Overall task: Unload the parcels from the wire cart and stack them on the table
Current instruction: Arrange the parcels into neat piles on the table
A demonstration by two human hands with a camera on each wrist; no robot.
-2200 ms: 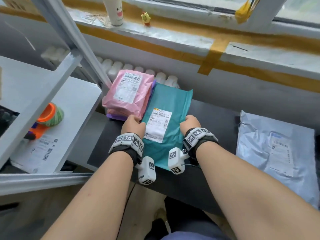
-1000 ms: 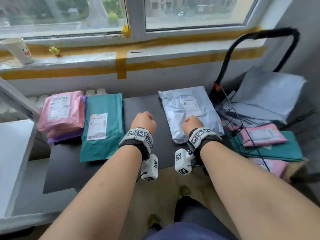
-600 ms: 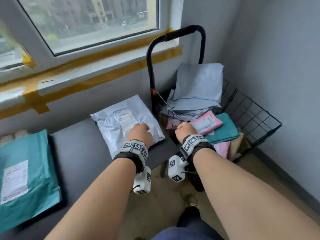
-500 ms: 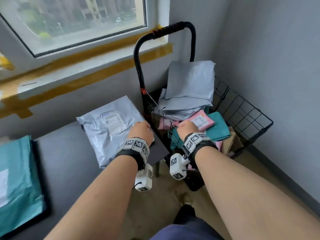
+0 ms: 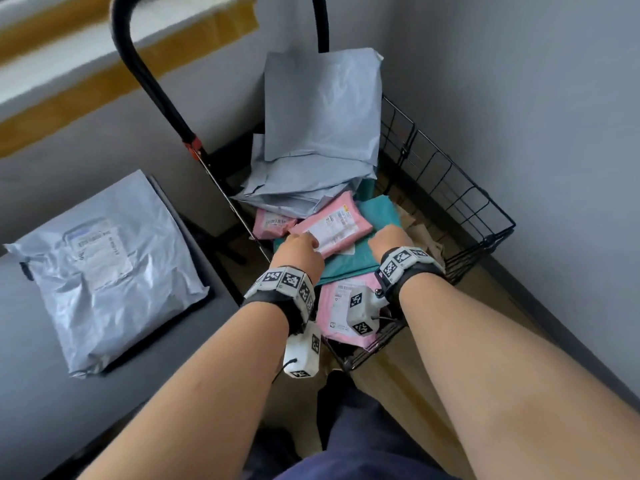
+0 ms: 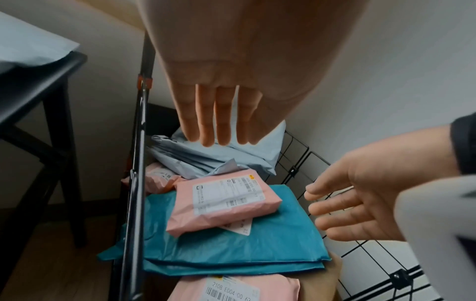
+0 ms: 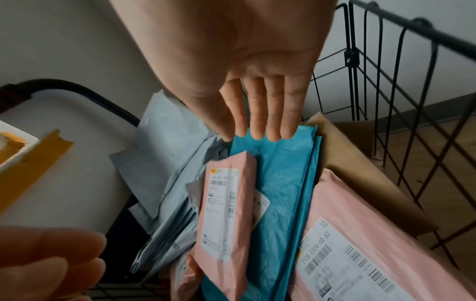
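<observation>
The black wire cart (image 5: 460, 216) stands to the right of the table and holds several parcels. A small pink parcel (image 5: 332, 225) with a white label lies on top of a teal parcel (image 5: 360, 254). My left hand (image 5: 299, 249) hovers at the pink parcel's left end and my right hand (image 5: 388, 239) at its right side over the teal one. In the left wrist view the left fingers (image 6: 221, 122) are straight, above the pink parcel (image 6: 224, 203). In the right wrist view the right fingers (image 7: 262, 116) are straight over the teal parcel (image 7: 283, 193). Neither hand holds anything.
A grey parcel (image 5: 104, 271) lies on the dark table (image 5: 34, 393) at the left. Grey mailers (image 5: 318, 133) lean at the cart's back by the black handle (image 5: 152, 77). A larger pink parcel (image 5: 336, 299) and brown card (image 7: 360, 163) lie in the cart. Walls close in on the right.
The view has swung from the table's pink and teal parcels rightward to the cart. Both hands have travelled from the tabletop to above the cart's small pink parcel, with their fingers now stretched out.
</observation>
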